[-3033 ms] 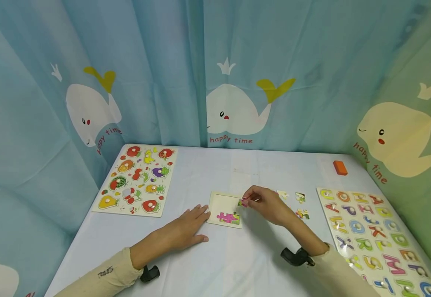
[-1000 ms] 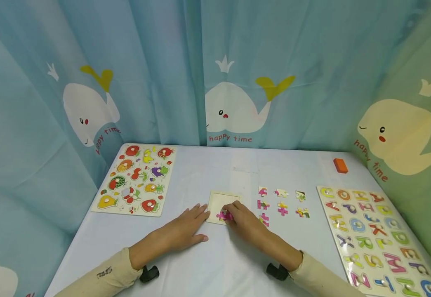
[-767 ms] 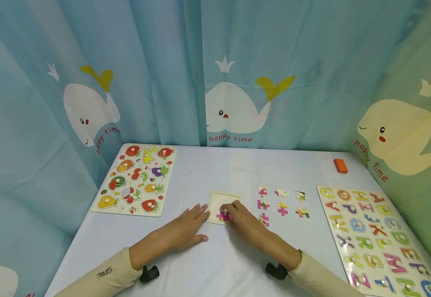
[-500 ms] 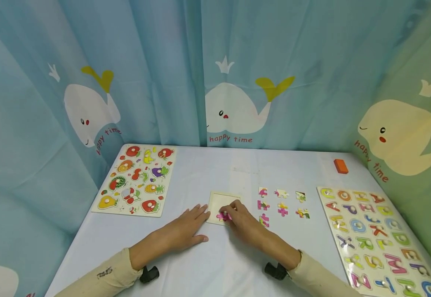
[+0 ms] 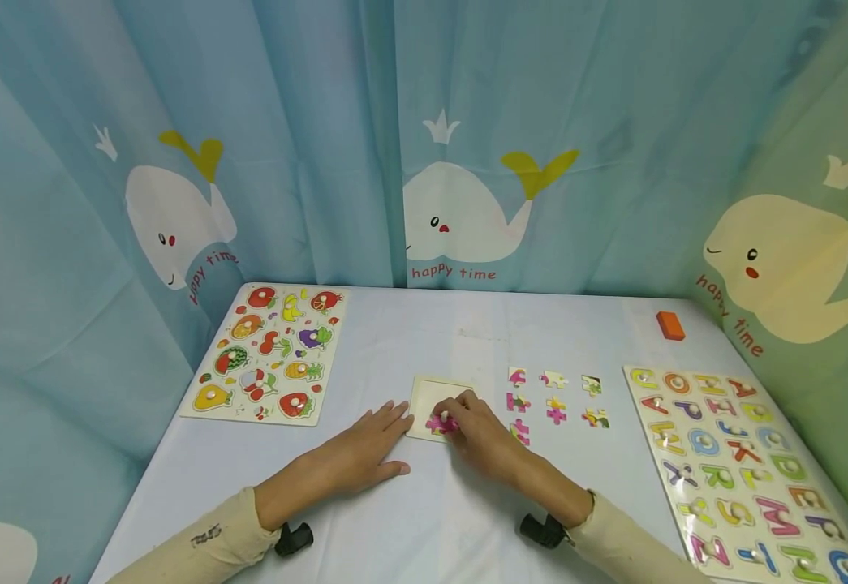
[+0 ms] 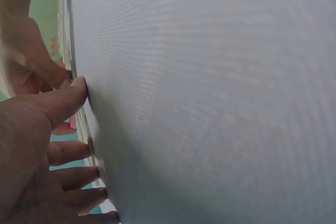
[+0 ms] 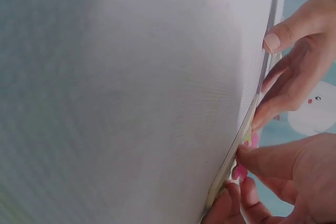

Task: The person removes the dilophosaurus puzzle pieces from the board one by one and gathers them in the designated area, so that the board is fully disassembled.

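A small square puzzle tray (image 5: 454, 391) lies flat on the table, with pink jigsaw pieces (image 5: 440, 423) in its near part. My right hand (image 5: 485, 438) is over the tray's near right side, thumb and fingers bent, pinching a pink jigsaw piece mostly hidden beneath them. In the right wrist view, pink piece edges (image 7: 240, 172) show at the fingertips of that hand (image 7: 310, 166). My left hand (image 5: 365, 450) rests flat with fingers extended, its fingertips touching the tray's left edge. The left wrist view shows this hand (image 6: 31, 145) against the tabletop.
Several loose jigsaw pieces (image 5: 556, 412) lie in rows right of the tray. A fruit knob puzzle board (image 5: 314, 412) stands at left, an alphabet board (image 5: 701, 450) at right. An orange block (image 5: 669, 326) sits at the far right. A whale-print curtain (image 5: 336, 162) borders the table.
Three seconds ago my right hand held a pink-and-green piece at the tray's right edge; it has since moved left over the tray. During the last second its fingers shift only slightly. The left hand stays put.
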The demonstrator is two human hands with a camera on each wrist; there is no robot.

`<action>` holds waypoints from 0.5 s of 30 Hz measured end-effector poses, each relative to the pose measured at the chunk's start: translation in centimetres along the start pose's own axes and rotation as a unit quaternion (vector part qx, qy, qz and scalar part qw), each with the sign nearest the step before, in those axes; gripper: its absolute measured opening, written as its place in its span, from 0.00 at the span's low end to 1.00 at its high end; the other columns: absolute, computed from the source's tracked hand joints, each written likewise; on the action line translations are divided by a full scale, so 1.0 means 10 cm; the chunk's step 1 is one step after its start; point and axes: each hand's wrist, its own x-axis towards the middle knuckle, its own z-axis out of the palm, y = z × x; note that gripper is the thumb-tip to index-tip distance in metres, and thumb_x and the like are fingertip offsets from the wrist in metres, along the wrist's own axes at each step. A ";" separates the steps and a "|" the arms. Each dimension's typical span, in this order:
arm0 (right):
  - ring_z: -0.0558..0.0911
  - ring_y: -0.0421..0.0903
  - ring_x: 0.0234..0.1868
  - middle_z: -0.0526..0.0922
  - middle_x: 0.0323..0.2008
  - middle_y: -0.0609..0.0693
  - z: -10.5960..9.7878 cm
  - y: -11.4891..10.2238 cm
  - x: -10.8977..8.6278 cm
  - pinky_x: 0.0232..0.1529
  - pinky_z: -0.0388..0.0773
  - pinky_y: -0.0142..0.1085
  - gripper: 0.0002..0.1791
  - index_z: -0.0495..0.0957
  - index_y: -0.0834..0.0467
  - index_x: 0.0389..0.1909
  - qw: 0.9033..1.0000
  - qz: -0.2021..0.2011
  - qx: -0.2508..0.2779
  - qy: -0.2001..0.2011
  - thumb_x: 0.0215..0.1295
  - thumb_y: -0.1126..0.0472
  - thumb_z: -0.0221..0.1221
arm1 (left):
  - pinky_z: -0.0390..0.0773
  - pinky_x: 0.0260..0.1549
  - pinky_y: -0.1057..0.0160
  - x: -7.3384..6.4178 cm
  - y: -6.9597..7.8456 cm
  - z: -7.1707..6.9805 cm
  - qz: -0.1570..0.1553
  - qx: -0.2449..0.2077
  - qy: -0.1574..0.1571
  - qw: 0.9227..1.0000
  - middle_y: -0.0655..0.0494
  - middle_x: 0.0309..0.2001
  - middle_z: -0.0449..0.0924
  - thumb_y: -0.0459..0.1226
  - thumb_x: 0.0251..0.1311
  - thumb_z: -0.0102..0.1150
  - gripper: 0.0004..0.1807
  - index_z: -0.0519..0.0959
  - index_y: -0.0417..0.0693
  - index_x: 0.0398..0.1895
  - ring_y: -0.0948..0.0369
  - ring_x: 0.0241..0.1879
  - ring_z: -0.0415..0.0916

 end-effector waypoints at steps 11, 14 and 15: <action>0.83 0.47 0.46 0.78 0.42 0.51 -0.06 0.07 0.00 0.50 0.85 0.38 0.19 0.81 0.56 0.55 0.999 -0.010 0.046 0.005 0.69 0.78 0.61 | 0.56 0.80 0.42 0.00 -0.01 0.00 0.001 0.001 -0.001 1.000 0.44 0.84 0.53 0.52 0.76 0.59 0.39 0.62 0.41 0.81 0.45 0.84 0.49; 0.83 0.48 0.46 0.79 0.43 0.51 -0.11 0.07 -0.01 0.50 0.85 0.38 0.19 0.82 0.57 0.55 0.998 -0.014 0.060 0.003 0.69 0.78 0.62 | 0.56 0.80 0.41 0.00 -0.01 0.00 0.003 0.000 0.001 1.000 0.43 0.84 0.53 0.51 0.76 0.59 0.39 0.62 0.40 0.81 0.45 0.84 0.49; 0.83 0.48 0.46 0.79 0.43 0.51 -0.13 0.08 -0.02 0.50 0.85 0.38 0.20 0.82 0.57 0.55 0.998 -0.013 0.064 0.004 0.68 0.78 0.62 | 0.56 0.80 0.41 0.00 -0.01 0.01 0.004 -0.001 0.002 1.000 0.43 0.84 0.53 0.51 0.76 0.59 0.39 0.62 0.40 0.81 0.45 0.83 0.49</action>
